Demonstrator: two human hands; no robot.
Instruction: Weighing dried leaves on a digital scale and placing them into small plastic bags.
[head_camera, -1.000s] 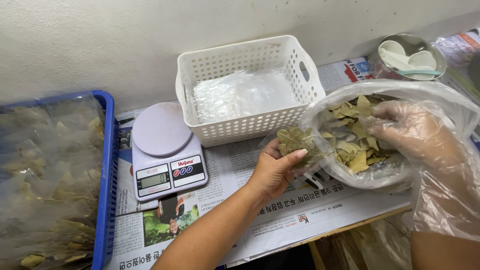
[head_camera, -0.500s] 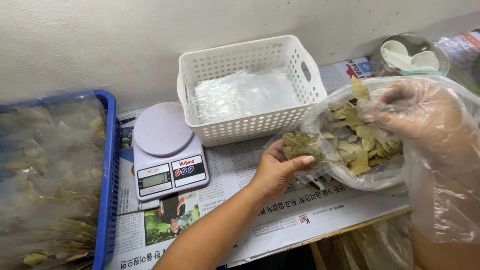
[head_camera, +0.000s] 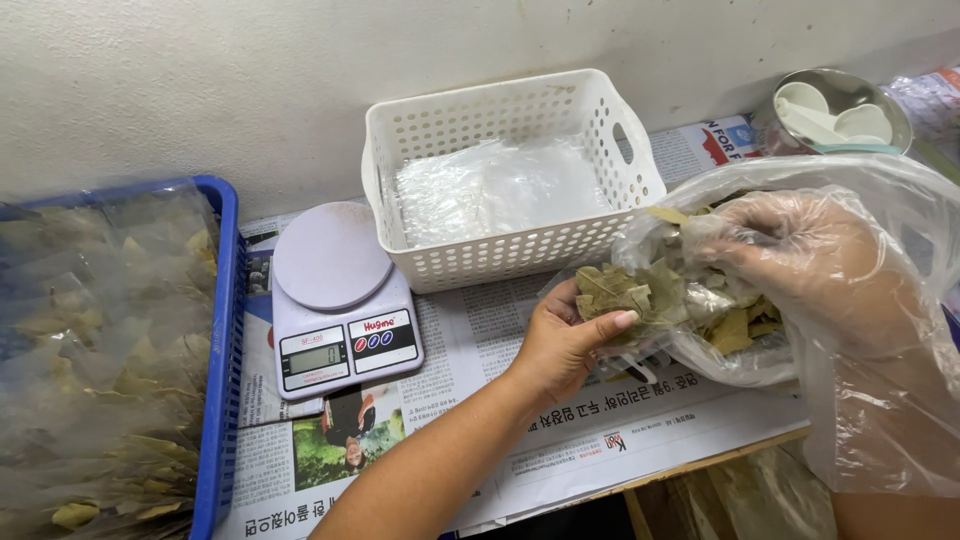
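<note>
Nearest me, my bare left hand (head_camera: 565, 340) was closed on a small clear bag of dried leaves (head_camera: 622, 295), pinching it between thumb and fingers. Just to its right, my right hand (head_camera: 800, 265), covered in a loose plastic glove, sat inside a large clear bag of leaves (head_camera: 735, 330), fingers curled around some of them. Left of the left hand, a white kitchen scale (head_camera: 335, 300) stood on newspaper (head_camera: 560, 440). Beyond both hands was a white basket (head_camera: 510, 175) holding empty clear bags; far left, a blue crate (head_camera: 222, 340) of packed leaves.
</note>
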